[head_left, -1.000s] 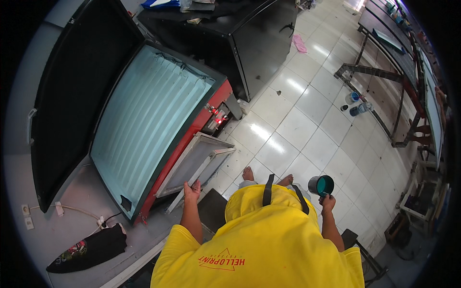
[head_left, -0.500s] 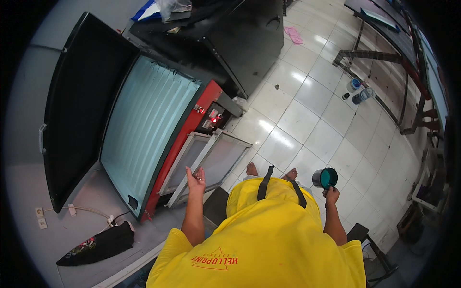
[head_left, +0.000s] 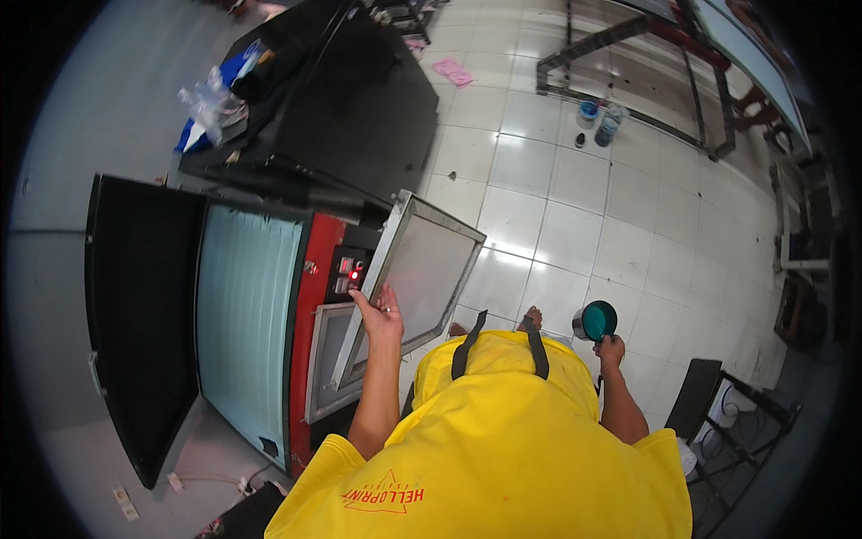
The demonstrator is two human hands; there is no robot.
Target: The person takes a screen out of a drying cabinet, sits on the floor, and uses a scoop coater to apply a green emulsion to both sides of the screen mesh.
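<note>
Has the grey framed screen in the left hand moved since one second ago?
Yes. The grey framed screen was lifted by the left hand, up from beside the red machine panel.

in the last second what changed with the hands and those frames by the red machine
The left hand, empty and open a second ago, has taken hold of one mesh screen frame and tilted it up off the second frame, which leans against the red machine as before. The right hand still holds the teal cup out to the side.

Screen frame [head_left: 413,278] blocks red cabinet [head_left: 314,332] front; white tiled floor [head_left: 557,225] open rightward.
</note>
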